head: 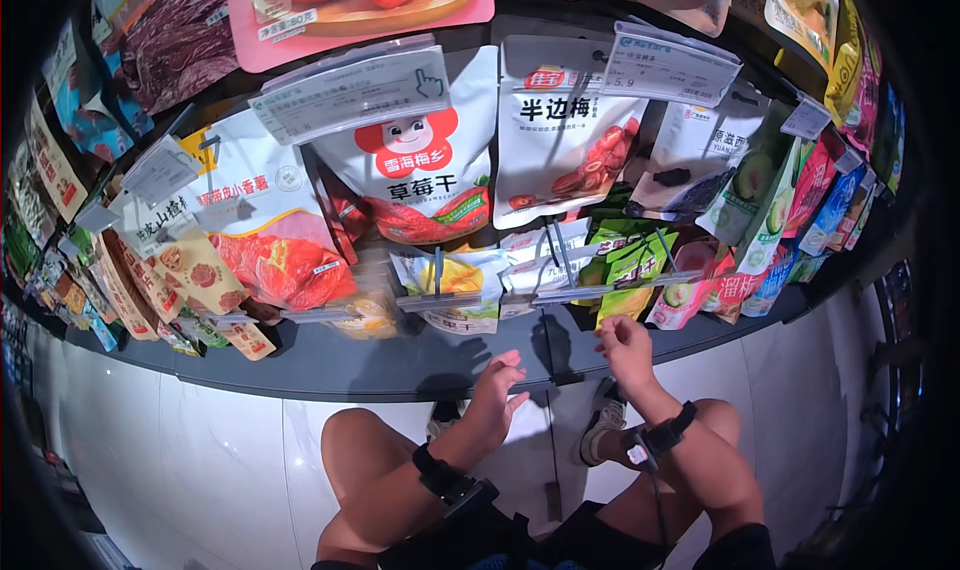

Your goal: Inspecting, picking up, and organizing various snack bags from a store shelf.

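Observation:
My right hand (pixel 627 349) is at the lower tip of a green and yellow snack pouch (pixel 628 270) hanging on a hook; its fingers are bent, and whether they grip the pouch cannot be told. Nothing is in my left hand (pixel 495 394), its fingers apart in front of the dark base shelf (pixel 360 367). Above the hands hang a white pouch of dried strawberries (pixel 420 172), a white pouch of dried plums (pixel 562 135) and a small pouch with yellow fruit pictured (pixel 450 274). Right of the green pouch hangs a pink pouch (pixel 682 285).
Clear price-tag holders (pixel 352 90) jut from the hooks above. Metal display hooks (pixel 438 270) stick out among the lower pouches. More snack pouches (pixel 277 262) crowd the left side. My knees and shoes (pixel 600 424) are close below the shelf edge, over pale floor tiles (pixel 217 450).

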Demonstrator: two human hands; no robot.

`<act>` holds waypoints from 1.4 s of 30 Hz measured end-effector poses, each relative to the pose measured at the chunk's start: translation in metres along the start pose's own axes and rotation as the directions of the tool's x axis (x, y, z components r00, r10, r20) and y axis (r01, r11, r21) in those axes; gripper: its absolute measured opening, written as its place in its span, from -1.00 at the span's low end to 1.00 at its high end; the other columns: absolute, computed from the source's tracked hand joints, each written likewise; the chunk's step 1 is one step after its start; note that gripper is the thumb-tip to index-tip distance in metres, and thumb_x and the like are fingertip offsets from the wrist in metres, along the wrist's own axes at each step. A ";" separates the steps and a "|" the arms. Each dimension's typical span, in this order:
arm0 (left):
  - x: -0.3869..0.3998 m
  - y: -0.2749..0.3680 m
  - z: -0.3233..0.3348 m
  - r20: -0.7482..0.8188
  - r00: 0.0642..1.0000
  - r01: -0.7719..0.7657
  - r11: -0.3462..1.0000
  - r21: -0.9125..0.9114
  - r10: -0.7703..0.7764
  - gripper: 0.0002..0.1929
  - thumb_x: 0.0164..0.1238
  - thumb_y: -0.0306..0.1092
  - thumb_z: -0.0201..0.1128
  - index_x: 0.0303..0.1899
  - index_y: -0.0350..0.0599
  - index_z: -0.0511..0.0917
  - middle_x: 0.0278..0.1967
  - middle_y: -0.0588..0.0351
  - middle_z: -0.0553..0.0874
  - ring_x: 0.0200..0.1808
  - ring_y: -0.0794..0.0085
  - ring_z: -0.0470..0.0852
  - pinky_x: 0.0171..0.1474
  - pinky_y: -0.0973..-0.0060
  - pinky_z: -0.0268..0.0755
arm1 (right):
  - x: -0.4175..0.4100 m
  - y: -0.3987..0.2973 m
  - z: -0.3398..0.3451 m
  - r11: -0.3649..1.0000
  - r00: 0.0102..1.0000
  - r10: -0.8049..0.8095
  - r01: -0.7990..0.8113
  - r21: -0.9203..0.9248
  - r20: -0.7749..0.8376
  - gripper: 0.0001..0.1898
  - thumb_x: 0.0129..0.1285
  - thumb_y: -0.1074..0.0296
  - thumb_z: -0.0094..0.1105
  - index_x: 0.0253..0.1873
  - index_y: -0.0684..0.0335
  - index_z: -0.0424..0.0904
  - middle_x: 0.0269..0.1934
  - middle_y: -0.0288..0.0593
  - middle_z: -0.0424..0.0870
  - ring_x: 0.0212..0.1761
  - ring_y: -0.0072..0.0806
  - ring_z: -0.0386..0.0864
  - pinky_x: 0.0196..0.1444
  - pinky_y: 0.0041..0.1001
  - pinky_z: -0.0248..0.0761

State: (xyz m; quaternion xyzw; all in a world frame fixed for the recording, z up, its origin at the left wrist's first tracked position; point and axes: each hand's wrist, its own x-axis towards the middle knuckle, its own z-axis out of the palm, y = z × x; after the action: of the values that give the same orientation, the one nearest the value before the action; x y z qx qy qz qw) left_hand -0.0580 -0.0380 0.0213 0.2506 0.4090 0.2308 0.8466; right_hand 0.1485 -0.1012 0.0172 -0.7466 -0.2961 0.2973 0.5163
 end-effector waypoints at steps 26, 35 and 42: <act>0.020 0.024 0.030 0.083 0.990 -0.122 0.986 0.115 0.113 -0.58 0.16 -0.34 0.10 0.11 -0.10 0.38 0.19 0.07 0.36 0.24 0.36 0.33 0.18 0.38 0.20 | -0.101 -0.184 0.005 0.105 0.258 -0.962 0.030 0.994 0.094 -0.72 0.38 0.37 -0.14 -0.10 0.31 0.62 -0.26 0.04 0.69 -0.20 -0.19 0.67 -0.07 -0.36 0.55; 0.029 0.023 0.035 0.076 0.991 -0.119 0.984 0.135 0.109 -0.58 0.13 -0.36 0.09 0.09 -0.09 0.39 0.16 0.11 0.38 0.24 0.37 0.33 0.15 0.40 0.23 | -0.097 -0.157 0.000 0.055 0.315 -0.949 0.109 0.993 0.018 -0.73 0.36 0.42 -0.16 -0.13 0.33 0.61 -0.27 0.05 0.68 -0.22 -0.21 0.67 -0.10 -0.36 0.56; 0.023 0.032 0.032 0.100 0.979 -0.186 0.980 0.065 0.179 -0.59 0.13 -0.35 0.09 0.08 -0.08 0.39 0.16 0.10 0.38 0.23 0.36 0.33 0.17 0.36 0.21 | -0.107 -0.152 0.000 0.072 0.318 -0.948 0.108 0.992 0.034 -0.73 0.35 0.46 -0.17 -0.16 0.35 0.61 -0.29 0.06 0.68 -0.24 -0.23 0.67 -0.12 -0.35 0.56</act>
State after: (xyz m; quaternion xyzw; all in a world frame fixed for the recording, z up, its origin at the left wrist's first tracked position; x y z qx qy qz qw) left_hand -0.0255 -0.0076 0.0449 0.3289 0.3523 0.2802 0.8302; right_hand 0.0590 -0.1369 0.1756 0.0586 -0.5498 0.4141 0.7231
